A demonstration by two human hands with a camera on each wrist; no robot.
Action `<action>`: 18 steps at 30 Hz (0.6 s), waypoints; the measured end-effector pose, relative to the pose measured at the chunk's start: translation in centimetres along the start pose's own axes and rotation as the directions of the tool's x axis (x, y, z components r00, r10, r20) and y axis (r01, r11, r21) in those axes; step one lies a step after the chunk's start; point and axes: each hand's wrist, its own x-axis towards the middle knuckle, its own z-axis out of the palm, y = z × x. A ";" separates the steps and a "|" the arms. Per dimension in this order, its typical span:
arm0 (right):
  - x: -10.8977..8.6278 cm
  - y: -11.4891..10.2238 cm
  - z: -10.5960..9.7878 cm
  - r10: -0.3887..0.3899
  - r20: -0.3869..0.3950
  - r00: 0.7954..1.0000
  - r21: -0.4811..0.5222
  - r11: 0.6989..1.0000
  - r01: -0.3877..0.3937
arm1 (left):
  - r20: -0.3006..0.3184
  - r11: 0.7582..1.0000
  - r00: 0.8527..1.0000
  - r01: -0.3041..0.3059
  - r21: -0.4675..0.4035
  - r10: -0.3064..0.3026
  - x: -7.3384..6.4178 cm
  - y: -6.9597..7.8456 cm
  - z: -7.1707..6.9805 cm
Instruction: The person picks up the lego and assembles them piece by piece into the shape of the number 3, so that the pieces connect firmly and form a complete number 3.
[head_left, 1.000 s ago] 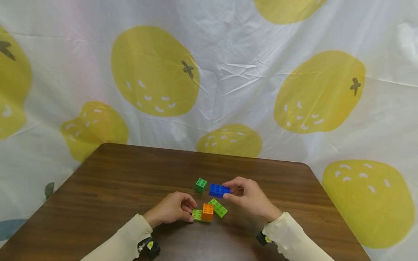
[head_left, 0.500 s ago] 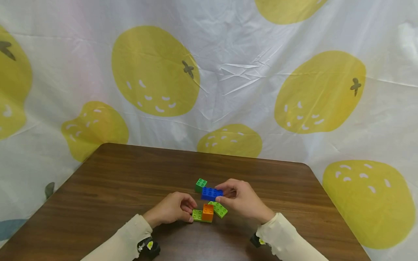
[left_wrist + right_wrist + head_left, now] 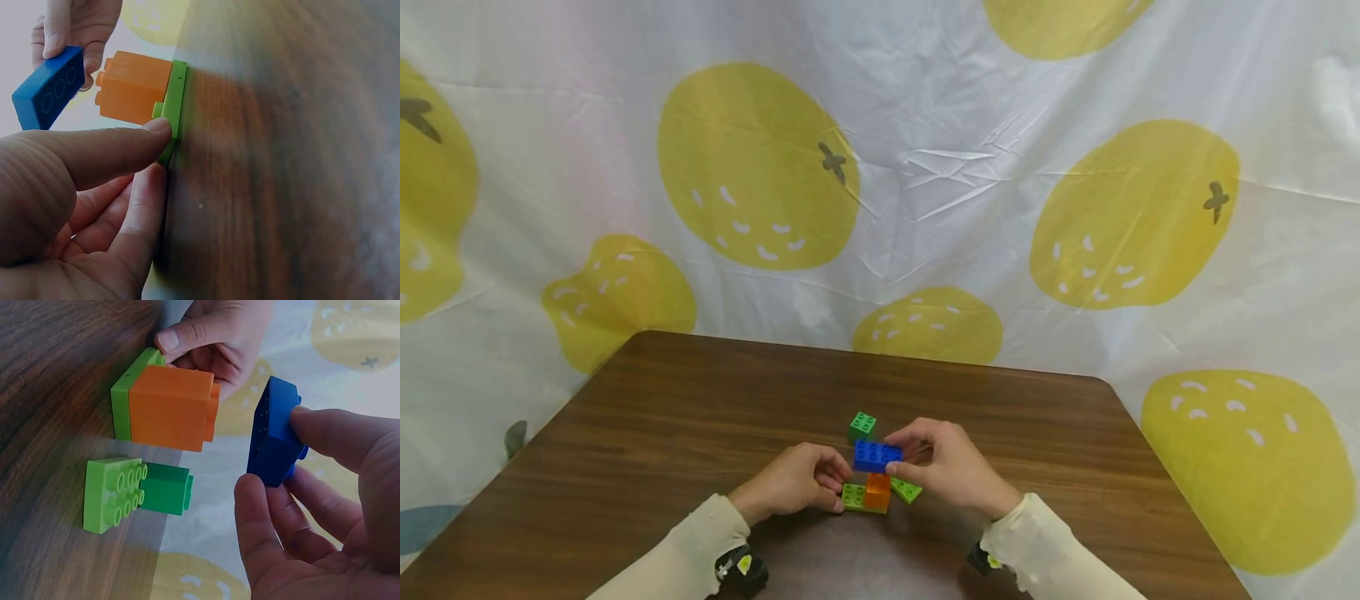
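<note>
My right hand (image 3: 951,467) pinches a blue toy building brick (image 3: 874,455) by its right end, holding it in the air above an orange brick (image 3: 877,492). The orange brick sits on the right half of a flat light green brick (image 3: 177,103) that lies on the table. Thumb and finger of my left hand (image 3: 793,483) grip the left end of that flat brick. A gap shows between the blue brick and the orange one in the right wrist view. A second light green brick (image 3: 106,494) lies loose to the right, partly hidden by my right hand in the head view.
A small green brick (image 3: 862,425) stands on the brown wooden table (image 3: 737,392), behind the others. A pale curtain (image 3: 925,225) with yellow fruit prints hangs beyond the table's far edge. Each wrist wears a black camera strap (image 3: 741,568).
My right hand has carried the blue brick leftward and nearer to me, from beside the green brick to above the orange one. The left hand has stayed in place.
</note>
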 end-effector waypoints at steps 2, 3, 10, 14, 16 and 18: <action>0.1 0.1 0.2 -0.003 0.005 1.000 0.013 1.000 0.002 | -0.003 1.000 1.000 -0.005 -0.004 0.005 0.0 0.0 0.0; 0.1 0.1 0.3 -0.004 0.009 1.000 0.015 1.000 0.004 | -0.006 1.000 1.000 -0.007 -0.005 0.007 -0.1 0.0 0.0; 0.4 0.2 0.8 -0.020 0.020 1.000 0.012 1.000 0.019 | -0.015 1.000 1.000 -0.022 0.001 0.022 0.0 0.0 0.0; 0.4 0.1 0.8 -0.022 0.021 1.000 0.014 1.000 0.022 | -0.017 1.000 1.000 -0.022 0.003 0.022 0.0 0.1 0.0; 0.4 0.1 0.9 -0.021 0.022 1.000 0.013 1.000 0.020 | -0.017 1.000 1.000 -0.023 0.005 0.023 0.0 0.1 0.1; 0.3 0.2 1.0 -0.021 0.023 1.000 0.009 1.000 0.021 | -0.016 1.000 1.000 -0.023 0.007 0.023 -0.1 0.1 0.1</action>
